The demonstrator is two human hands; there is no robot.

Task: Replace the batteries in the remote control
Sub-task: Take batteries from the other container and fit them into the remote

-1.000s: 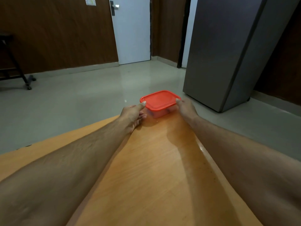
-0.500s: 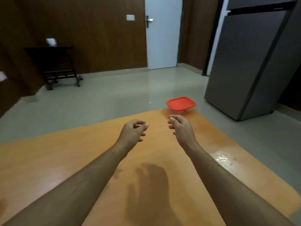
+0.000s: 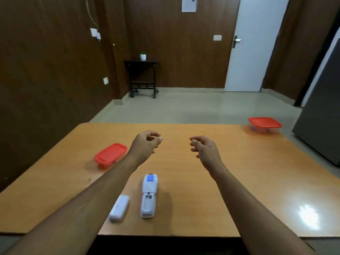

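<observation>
Now, nearest me, the remote control (image 3: 149, 196) lies back-up with its battery bay open, its cover (image 3: 119, 208) just beside it under my left forearm. Both hands hover beyond, loosely curled, holding nothing: left hand (image 3: 145, 146), right hand (image 3: 204, 147). Next I'd fetch batteries, likely from the red-lidded box (image 3: 110, 155) left of my left hand; another red-lidded container (image 3: 265, 124) sits far right.

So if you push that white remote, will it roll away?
Probably not. The remote lies flat on its long side on the table, so it would likely slide, not roll. It looks like hard plastic, so stiff. Its battery bay seems open and empty, cover beside it, so probably light.
</observation>
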